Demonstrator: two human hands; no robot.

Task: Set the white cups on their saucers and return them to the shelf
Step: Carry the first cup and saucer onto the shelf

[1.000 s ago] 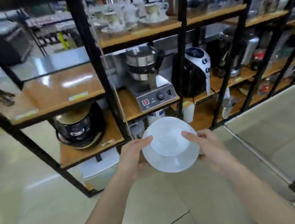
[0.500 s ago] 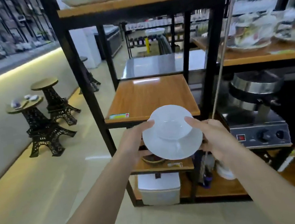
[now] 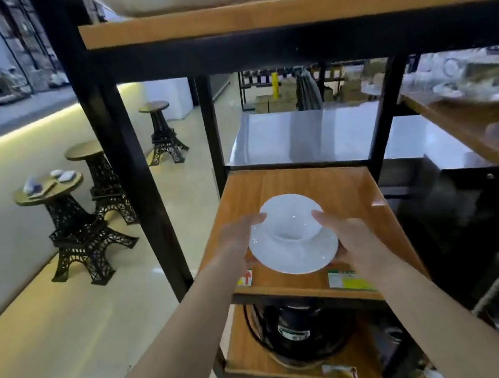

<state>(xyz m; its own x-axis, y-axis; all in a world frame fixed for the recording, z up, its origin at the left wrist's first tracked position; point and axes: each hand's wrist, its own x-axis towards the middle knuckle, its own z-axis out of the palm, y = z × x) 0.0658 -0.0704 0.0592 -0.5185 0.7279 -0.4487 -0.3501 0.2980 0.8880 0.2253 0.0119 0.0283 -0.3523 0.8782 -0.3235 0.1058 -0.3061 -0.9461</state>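
Observation:
A white cup (image 3: 292, 218) sits on a white saucer (image 3: 294, 257), and I hold the pair just above the front of a bare wooden shelf (image 3: 304, 182). My left hand (image 3: 235, 240) grips the saucer's left rim, with its thumb against the cup. On the other side, my right hand (image 3: 352, 239) grips the right rim, fingers under the saucer. I cannot tell whether the saucer touches the shelf board.
Black metal posts (image 3: 125, 160) frame the shelf. The board above (image 3: 283, 12) carries white dishes. A dark appliance (image 3: 300, 333) sits on the shelf below. Patterned cups (image 3: 480, 82) stand on a shelf to the right. Tower-shaped stools (image 3: 80, 228) stand on the floor at left.
The view has swung left from the appliance shelves to the bare wooden shelf. Both hands have carried the cup and saucer forward and over its front part.

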